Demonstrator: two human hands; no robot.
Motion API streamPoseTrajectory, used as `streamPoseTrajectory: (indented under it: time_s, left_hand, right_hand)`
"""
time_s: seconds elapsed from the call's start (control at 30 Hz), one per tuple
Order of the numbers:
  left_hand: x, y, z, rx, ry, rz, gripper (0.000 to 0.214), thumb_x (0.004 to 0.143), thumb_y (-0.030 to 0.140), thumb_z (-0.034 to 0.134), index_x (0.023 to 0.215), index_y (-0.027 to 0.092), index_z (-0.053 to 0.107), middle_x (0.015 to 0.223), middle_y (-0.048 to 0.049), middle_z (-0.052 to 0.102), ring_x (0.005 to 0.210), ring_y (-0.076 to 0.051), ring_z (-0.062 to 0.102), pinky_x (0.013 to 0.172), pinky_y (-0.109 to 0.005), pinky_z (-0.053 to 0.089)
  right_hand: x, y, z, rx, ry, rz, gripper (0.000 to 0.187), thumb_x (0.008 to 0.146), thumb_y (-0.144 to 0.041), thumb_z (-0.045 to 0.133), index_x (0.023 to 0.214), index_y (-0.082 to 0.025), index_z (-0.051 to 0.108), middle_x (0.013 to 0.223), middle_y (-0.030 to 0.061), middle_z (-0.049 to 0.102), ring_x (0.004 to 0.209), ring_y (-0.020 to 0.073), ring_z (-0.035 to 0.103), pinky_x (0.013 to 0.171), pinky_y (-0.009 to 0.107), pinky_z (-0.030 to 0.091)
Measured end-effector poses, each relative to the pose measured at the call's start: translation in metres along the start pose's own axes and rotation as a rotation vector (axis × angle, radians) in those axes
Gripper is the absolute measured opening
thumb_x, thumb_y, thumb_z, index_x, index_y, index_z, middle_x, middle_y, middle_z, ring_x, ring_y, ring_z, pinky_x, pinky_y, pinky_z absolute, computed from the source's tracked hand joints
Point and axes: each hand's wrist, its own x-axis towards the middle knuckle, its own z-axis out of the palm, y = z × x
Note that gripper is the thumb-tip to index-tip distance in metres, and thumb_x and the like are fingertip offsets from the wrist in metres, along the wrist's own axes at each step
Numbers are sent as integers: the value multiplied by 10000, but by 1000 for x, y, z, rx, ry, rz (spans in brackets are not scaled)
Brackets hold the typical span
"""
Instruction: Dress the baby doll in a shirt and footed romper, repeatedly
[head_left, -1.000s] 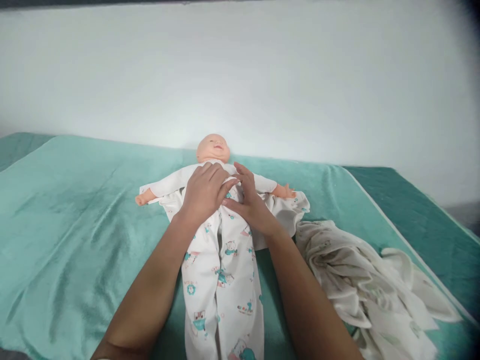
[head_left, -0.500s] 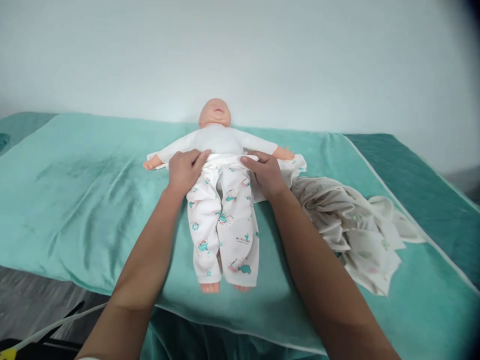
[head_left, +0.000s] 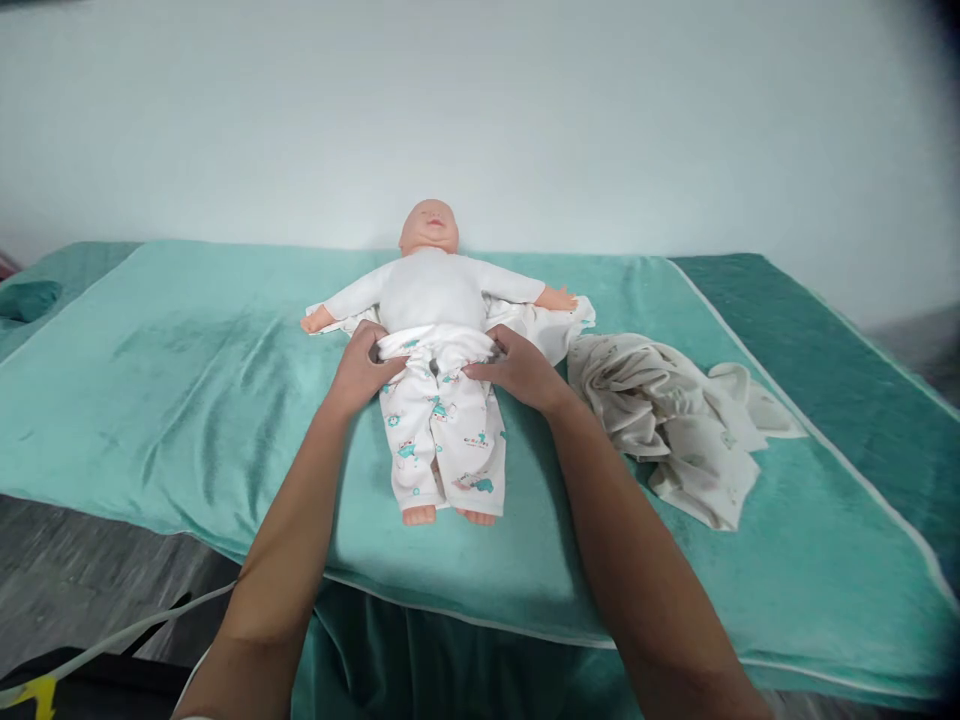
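A baby doll (head_left: 429,287) lies on its back on a teal blanket (head_left: 187,380), head toward the wall, arms spread. It wears a white top and white printed trousers (head_left: 442,440). My left hand (head_left: 363,363) grips the trousers' waistband at the doll's right hip, fingers curled into the cloth. My right hand (head_left: 516,368) grips the waistband at the other hip, fingers curled likewise. A white printed garment (head_left: 555,325) lies spread under the doll's upper body.
A crumpled cream cloth (head_left: 667,415) lies to the right of the doll. The darker green bed cover (head_left: 810,340) shows at the right. The bed's front edge is near me, with a white cable (head_left: 112,640) on the grey floor at the lower left.
My hands went from the doll's chest down to the trousers' waistband and now bunch it lower at the hips. The view has pulled back, showing the feet and bed edge.
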Motion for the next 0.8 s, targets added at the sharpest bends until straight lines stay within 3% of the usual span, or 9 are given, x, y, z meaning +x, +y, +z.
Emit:
streamPoseTrajectory:
  time_s: [0.1, 0.23, 0.33, 0.47, 0.6, 0.67, 0.8]
  left_hand:
    - [-3, 1, 12, 194, 144, 81, 208, 757, 241, 695, 718, 219, 492, 774, 5, 552, 768, -178, 513, 761, -315, 402]
    - [-8, 1, 23, 422, 366, 58, 196, 779, 227, 625, 701, 237, 445, 668, 5, 519, 700, -203, 472, 753, -344, 371]
    - [-8, 1, 25, 454, 374, -12, 114, 776, 233, 618, 783, 238, 505, 686, 5, 532, 697, -211, 484, 710, -334, 348]
    - [-9, 3, 21, 267, 245, -15, 79, 783, 208, 601, 832, 228, 542, 780, 8, 575, 751, -187, 516, 717, -306, 367]
    - [-23, 10, 12, 1, 88, -91, 167, 832, 341, 642, 850, 224, 524, 816, 22, 548, 767, -154, 502, 710, -268, 404]
    - [-32, 13, 10, -16, 57, -81, 269, 823, 429, 689, 903, 227, 529, 857, 19, 568, 794, -156, 513, 736, -270, 418]
    - [-43, 11, 15, 239, 134, -12, 278, 800, 414, 716, 817, 231, 507, 783, 0, 582, 792, -198, 529, 798, -326, 411]
  right_hand:
    - [-2, -8, 11, -243, 171, -8, 325, 695, -429, 763, 722, -230, 507, 656, -34, 498, 698, 178, 459, 654, 302, 322]
    - [-6, -12, 28, -393, 454, -78, 181, 736, -325, 632, 711, -246, 471, 648, -9, 492, 729, 209, 457, 672, 321, 304]
    - [-7, -12, 35, -351, 511, -62, 139, 738, -306, 565, 728, -252, 437, 661, -11, 501, 703, 200, 448, 668, 320, 312]
    - [-9, -8, 29, -160, 374, -34, 147, 719, -326, 571, 770, -242, 460, 743, -19, 544, 754, 187, 478, 704, 310, 349]
    - [-18, -4, 11, -58, 39, -16, 339, 754, -521, 685, 851, -229, 542, 816, -21, 570, 777, 180, 497, 697, 297, 384]
    - [-24, -4, 5, -101, -71, -33, 448, 720, -608, 750, 867, -231, 556, 837, -18, 588, 766, 182, 500, 685, 301, 397]
    - [-33, -7, 11, -301, 36, -147, 518, 736, -654, 751, 644, -247, 443, 643, -21, 507, 709, 200, 478, 823, 372, 420]
